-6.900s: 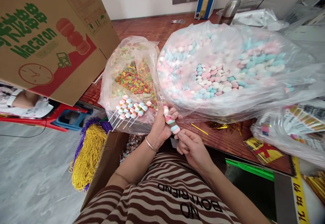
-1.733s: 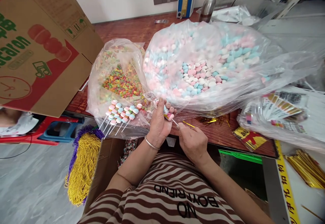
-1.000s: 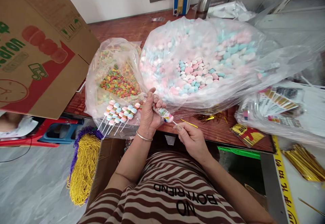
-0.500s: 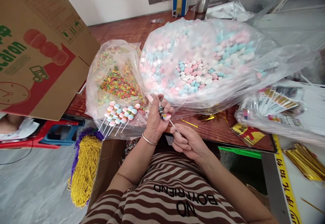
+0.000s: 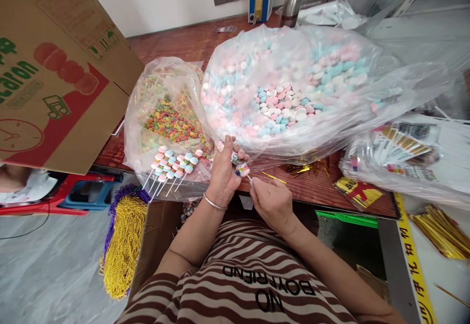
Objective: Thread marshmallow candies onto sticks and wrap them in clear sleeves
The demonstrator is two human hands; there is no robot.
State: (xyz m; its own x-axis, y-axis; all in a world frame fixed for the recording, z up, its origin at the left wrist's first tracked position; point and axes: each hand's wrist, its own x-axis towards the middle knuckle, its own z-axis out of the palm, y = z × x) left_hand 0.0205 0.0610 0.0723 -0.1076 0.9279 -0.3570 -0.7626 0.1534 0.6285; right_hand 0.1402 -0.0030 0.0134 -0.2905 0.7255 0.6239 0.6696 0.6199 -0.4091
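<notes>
My left hand (image 5: 223,174) is curled around the candy end of a candy stick (image 5: 243,170), which has a colourful printed wrapper and a pink candy near its lower end. With fingers closed, my right hand (image 5: 273,202) grips the white stick that comes out of it. Left of my hands, several finished-looking candy sticks (image 5: 175,163) with stacked pink, white and blue pieces lie on a clear bag (image 5: 134,133) of small colourful ring candies (image 5: 172,121). Beyond my hands spreads a large clear bag (image 5: 235,45) of pastel disc candies (image 5: 284,101).
A tall cardboard box (image 5: 73,113) stands at left. Gold twist ties (image 5: 308,169) lie on the wooden table (image 5: 176,37), with a yellow packet (image 5: 358,194) and printed bags (image 5: 407,150) at right. Yellow bead strings (image 5: 123,245) hang below left. An open carton is under the table edge.
My right hand has closed further around the stick and turned knuckles up, covering most of it. The candy end has shifted slightly right in my left hand.
</notes>
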